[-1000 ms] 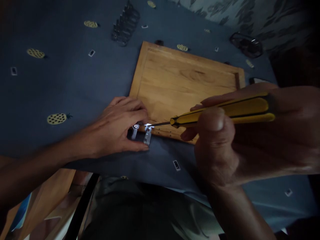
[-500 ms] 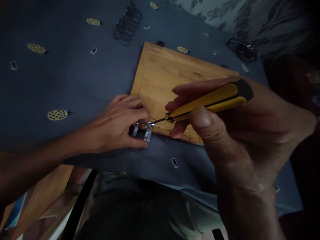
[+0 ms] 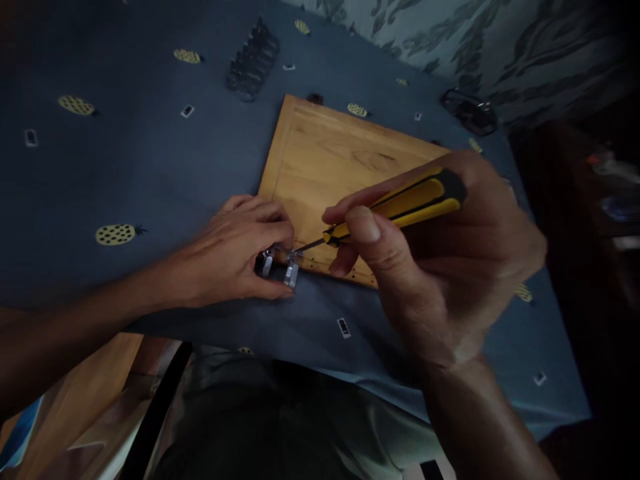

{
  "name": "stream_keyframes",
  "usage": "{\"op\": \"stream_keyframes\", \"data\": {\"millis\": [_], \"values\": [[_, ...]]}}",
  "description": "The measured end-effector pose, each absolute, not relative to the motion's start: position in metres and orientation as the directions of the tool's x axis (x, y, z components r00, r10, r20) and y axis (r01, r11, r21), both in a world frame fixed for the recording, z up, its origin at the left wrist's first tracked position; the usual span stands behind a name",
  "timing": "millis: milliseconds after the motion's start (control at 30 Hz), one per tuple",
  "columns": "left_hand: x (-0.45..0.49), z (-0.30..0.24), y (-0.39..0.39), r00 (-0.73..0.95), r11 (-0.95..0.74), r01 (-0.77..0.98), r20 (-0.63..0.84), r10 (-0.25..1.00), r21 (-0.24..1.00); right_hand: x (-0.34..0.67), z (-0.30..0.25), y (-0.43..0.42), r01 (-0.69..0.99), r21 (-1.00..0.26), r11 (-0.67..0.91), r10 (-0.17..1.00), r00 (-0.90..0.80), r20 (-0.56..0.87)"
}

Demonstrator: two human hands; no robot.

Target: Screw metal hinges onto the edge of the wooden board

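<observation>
In the head view, my right hand (image 3: 440,267) grips a yellow and black screwdriver (image 3: 405,203), thumb on one side and fingertips on the other. Its thin shaft slants down to the left, the tip at a small shiny metal fitting (image 3: 291,273). That fitting sits at the near left corner of a wooden board (image 3: 325,150), with two tabs jutting past the edge; its exact kind is unclear. Curled around the fitting is my left hand (image 3: 245,247), fingers over the board's corner and thumb beside the near tab. Small dark holes dot the board's near edge.
A blue cloth with pineapple prints (image 3: 150,167) covers the table. Beyond the board lie a dark ridged clear object (image 3: 253,61) and a dark oval object (image 3: 470,111). A patterned cloth or wall (image 3: 440,33) borders the far side. My lap is below the near edge.
My right hand and the screwdriver handle have shifted left and swung somewhat, the tip staying at the fitting. My left hand keeps its hold. The whole view has shifted slightly.
</observation>
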State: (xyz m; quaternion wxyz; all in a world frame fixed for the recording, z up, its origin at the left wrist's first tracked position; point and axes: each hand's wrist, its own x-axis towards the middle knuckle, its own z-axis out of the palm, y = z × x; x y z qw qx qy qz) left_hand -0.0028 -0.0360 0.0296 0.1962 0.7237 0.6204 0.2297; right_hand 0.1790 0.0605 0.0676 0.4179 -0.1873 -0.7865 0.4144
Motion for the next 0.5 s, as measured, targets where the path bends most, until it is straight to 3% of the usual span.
{"op": "stream_keyframes", "data": {"millis": [200, 333, 500], "values": [[-0.004, 0.030, -0.034, 0.130, -0.147, 0.794, 0.070, 0.989, 0.591, 0.191, 0.079, 0.074, -0.085, -0.865, 0.494, 0.544, -0.746, 0.384], [-0.003, 0.029, -0.036, 0.131, -0.155, 0.811, 0.083, 0.988, 0.565, 0.194, 0.076, 0.079, -0.074, -0.817, 0.572, 0.496, -0.762, 0.416], [-0.002, 0.031, -0.038, 0.119, -0.147, 0.820, 0.088, 0.989, 0.553, 0.189, 0.062, 0.073, 0.053, -0.698, 0.714, 0.552, -0.656, 0.515]]}}
